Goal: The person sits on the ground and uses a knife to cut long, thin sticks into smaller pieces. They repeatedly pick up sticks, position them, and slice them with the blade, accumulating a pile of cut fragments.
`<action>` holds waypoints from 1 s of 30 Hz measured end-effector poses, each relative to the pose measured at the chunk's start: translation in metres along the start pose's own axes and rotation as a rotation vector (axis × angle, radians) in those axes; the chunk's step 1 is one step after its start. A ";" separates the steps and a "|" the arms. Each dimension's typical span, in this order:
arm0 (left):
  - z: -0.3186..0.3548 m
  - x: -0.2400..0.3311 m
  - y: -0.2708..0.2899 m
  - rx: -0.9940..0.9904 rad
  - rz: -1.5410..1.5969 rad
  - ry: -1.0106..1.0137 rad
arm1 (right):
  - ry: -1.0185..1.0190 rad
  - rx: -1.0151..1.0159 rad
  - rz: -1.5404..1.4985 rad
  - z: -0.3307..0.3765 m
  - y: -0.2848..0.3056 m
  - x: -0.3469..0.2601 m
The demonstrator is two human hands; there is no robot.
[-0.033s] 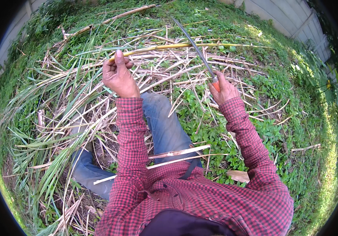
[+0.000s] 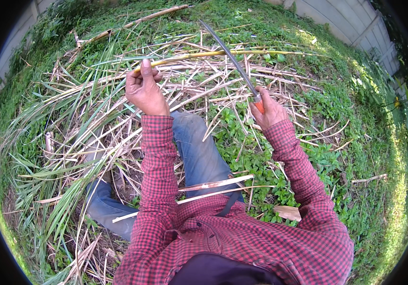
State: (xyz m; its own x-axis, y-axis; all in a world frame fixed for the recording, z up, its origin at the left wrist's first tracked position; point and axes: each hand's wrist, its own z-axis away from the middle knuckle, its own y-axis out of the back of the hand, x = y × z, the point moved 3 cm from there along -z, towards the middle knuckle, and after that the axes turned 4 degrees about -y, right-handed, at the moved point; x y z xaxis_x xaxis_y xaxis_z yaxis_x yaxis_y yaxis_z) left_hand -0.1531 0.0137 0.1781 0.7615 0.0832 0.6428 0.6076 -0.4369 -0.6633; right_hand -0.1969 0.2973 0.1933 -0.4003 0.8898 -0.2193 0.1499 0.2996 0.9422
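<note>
My left hand (image 2: 148,92) is closed around a long yellow-green cane stalk (image 2: 192,55), its thumb pointing up. The stalk runs nearly level to the right, thinning toward its far end. In my right hand (image 2: 271,113) is a long-bladed knife (image 2: 240,71) with an orange handle, the fingers wrapped round the grip. Its narrow dark blade slants up to the left and crosses the stalk about midway; whether the edge touches it, I cannot tell.
Dry cane strips (image 2: 223,97) lie scattered over the ground, and long green leaves (image 2: 66,204) spread at the left. Two split pieces (image 2: 216,184) rest across my lap. A thick dry stalk (image 2: 132,23) lies farther off, and a pale wall (image 2: 346,23) stands behind.
The knife blade has shifted a little to the left along the stalk. My left hand has moved slightly to the right.
</note>
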 end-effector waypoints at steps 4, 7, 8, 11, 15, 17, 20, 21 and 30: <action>0.015 -0.005 -0.003 0.017 -0.012 0.038 | 0.196 -0.013 -0.088 0.023 0.001 -0.054; 0.018 -0.005 -0.001 0.016 0.020 0.036 | 0.255 -0.025 -0.096 0.033 -0.002 -0.062; 0.017 -0.003 -0.001 0.031 0.022 0.042 | 0.256 -0.030 -0.100 0.032 -0.002 -0.063; 0.003 0.005 0.003 0.110 0.018 0.015 | 0.038 0.011 -0.053 0.005 -0.015 -0.026; 0.010 -0.011 0.012 0.114 0.036 0.065 | 0.082 -0.091 -0.028 0.030 -0.013 -0.023; 0.015 -0.012 0.007 0.135 0.031 0.079 | 0.106 -0.104 0.013 0.035 -0.016 -0.021; -0.001 -0.001 0.018 0.147 0.004 0.049 | -0.037 -0.016 0.048 0.016 -0.025 0.016; -0.007 0.001 0.024 0.136 0.000 0.059 | -0.085 0.031 0.054 0.007 -0.034 0.042; -0.009 -0.019 0.099 -0.058 -0.015 0.163 | 0.050 -0.115 0.167 0.041 -0.046 0.052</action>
State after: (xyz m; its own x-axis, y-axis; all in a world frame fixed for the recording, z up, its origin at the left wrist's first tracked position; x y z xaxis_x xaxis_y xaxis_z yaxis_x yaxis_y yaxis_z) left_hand -0.1099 -0.0393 0.1038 0.7031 -0.0545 0.7090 0.6006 -0.4882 -0.6332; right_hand -0.1879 0.3438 0.1280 -0.4231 0.9048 -0.0478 0.1143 0.1057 0.9878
